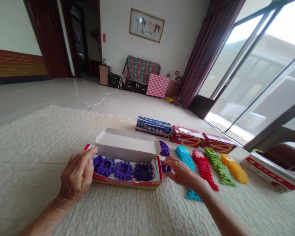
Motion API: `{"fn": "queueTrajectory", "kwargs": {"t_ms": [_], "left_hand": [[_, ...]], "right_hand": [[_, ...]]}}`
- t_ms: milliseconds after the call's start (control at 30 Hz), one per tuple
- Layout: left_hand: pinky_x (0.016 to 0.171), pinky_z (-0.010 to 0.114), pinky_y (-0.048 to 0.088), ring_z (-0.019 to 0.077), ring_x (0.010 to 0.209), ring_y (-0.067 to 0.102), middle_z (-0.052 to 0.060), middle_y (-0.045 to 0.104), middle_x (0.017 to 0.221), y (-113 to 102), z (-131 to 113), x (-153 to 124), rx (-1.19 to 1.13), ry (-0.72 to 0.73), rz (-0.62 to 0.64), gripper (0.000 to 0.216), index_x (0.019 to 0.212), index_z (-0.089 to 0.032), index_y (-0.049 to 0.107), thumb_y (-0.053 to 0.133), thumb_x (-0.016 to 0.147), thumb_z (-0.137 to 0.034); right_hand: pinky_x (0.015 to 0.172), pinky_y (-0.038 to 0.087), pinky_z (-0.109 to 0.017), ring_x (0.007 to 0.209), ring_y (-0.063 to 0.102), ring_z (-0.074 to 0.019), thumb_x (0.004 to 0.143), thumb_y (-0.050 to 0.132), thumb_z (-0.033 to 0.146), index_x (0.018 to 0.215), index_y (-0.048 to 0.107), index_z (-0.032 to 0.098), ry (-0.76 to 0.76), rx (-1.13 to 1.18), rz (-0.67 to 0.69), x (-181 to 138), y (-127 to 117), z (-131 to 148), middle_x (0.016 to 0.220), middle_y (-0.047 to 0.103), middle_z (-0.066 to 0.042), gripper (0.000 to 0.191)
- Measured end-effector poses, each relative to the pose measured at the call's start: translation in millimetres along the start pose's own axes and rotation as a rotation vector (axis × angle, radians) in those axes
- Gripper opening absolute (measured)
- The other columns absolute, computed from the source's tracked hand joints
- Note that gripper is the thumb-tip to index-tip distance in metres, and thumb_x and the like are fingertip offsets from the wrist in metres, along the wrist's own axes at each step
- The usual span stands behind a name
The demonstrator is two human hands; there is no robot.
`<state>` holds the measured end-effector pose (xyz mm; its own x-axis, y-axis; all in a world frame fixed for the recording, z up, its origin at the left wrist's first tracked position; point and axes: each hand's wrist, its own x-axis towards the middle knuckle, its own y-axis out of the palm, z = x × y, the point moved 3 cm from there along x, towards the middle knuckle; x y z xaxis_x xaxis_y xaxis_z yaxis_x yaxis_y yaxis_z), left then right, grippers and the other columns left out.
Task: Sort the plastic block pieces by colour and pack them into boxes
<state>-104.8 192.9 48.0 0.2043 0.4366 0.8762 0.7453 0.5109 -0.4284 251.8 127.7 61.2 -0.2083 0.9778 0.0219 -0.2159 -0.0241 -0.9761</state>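
Left hand [76, 178] clamps the left end of the open carton [127, 147], fingers pressed together and curled over the end wall, thumb tucked against the side. Right hand [180, 172] sits at the carton's right end, fingers lightly spread, tips laid on a loose purple tile [166, 168] that touches the carton's right wall. Whether they pinch it cannot be told.

The purple tiles in the carton [123, 169] lie flat in a single row along its floor, filling most of the length. A second loose purple tile [164, 148] is just beyond the carton's right rear corner.

Judgement: the left-hand brace matters, since the carton is light card on a soft quilted mat [39, 157] and would likely slide or tip. The loose tile is best taken by its toothed edges, kept flat and lifted clear of the carton's wall and end flap so the teeth don't snag.

Right of the carton are tile rows side by side: blue row [185, 157] nearest, then red row [204, 168], green row [217, 165] and yellow row [234, 167]. A lone blue tile [192, 195] is half hidden under the right wrist, and the forearm could knock it or the blue row.

Behind the carton are a blue box [153, 126] and two red boxes [186, 136]. Far right of it is a red-and-white box [270, 173].
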Motion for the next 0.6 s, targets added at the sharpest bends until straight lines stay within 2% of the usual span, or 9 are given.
{"fn": "queueTrajectory", "kwargs": {"t_ms": [100, 200, 267, 367, 500, 600], "left_hand": [[0.092, 0.042, 0.047, 0.0249, 0.102, 0.060, 0.011, 0.066, 0.107, -0.8, -0.4, 0.0, 0.017, 0.006, 0.000, 0.038, 0.124, -0.019, 0.052, 0.043, 0.088, -0.012], [0.092, 0.042, 0.047, 0.0249, 0.102, 0.061, 0.012, 0.066, 0.106, -0.7, -0.7, -0.1, 0.035, 0.018, -0.003, 0.037, 0.122, -0.015, 0.053, 0.043, 0.087, -0.010], [0.092, 0.041, 0.047, 0.0247, 0.102, 0.061, 0.012, 0.066, 0.105, -0.3, -1.0, 0.2, 0.034, 0.024, -0.012, 0.036, 0.121, -0.014, 0.054, 0.043, 0.087, -0.010], [0.091, 0.040, 0.048, 0.0243, 0.101, 0.060, 0.012, 0.066, 0.105, 0.1, -1.8, 1.0, 0.028, 0.025, -0.019, 0.036, 0.120, -0.012, 0.054, 0.043, 0.086, -0.008], [0.092, 0.041, 0.047, 0.0240, 0.102, 0.060, 0.013, 0.066, 0.105, -0.1, -2.2, 1.5, 0.014, 0.021, -0.021, 0.037, 0.120, -0.012, 0.054, 0.044, 0.085, -0.007], [0.092, 0.041, 0.047, 0.0238, 0.102, 0.059, 0.012, 0.066, 0.105, 0.3, -1.6, 0.9, 0.008, 0.010, -0.024, 0.039, 0.122, -0.014, 0.053, 0.044, 0.085, -0.007]], "right_hand": [[0.075, 0.046, -0.031, 0.085, 0.062, -0.0191, 0.087, 0.041, 0.017, 0.104, 0.060, 0.017, 0.051, 0.039, -0.001, 0.2, -10.7, 0.4, 0.092, 0.066, -0.009, 0.026], [0.067, 0.045, -0.029, 0.072, 0.062, -0.0173, 0.089, 0.036, 0.019, 0.101, 0.062, 0.017, 0.102, 0.077, 0.068, -1.5, -16.4, -1.1, 0.081, 0.067, -0.007, 0.029], [0.074, 0.047, -0.032, 0.082, 0.063, -0.0202, 0.086, 0.043, 0.021, 0.106, 0.061, 0.015, 0.114, 0.044, 0.063, -3.0, -13.4, -2.6, 0.093, 0.067, -0.011, 0.028], [0.085, 0.046, -0.037, 0.099, 0.060, -0.0252, 0.078, 0.058, 0.028, 0.117, 0.055, 0.014, 0.133, 0.005, 0.013, -4.8, -0.6, -3.1, 0.110, 0.061, -0.015, 0.042], [0.085, 0.048, -0.038, 0.095, 0.061, -0.0243, 0.071, 0.063, 0.023, 0.109, 0.059, 0.016, 0.132, -0.021, 0.034, -6.0, 11.8, 0.2, 0.106, 0.062, -0.013, 0.039], [0.084, 0.049, -0.039, 0.095, 0.062, -0.0249, 0.072, 0.060, 0.020, 0.109, 0.060, 0.016, 0.133, -0.064, -0.052, -7.7, -3.3, 1.4, 0.107, 0.062, -0.014, 0.037]]}}
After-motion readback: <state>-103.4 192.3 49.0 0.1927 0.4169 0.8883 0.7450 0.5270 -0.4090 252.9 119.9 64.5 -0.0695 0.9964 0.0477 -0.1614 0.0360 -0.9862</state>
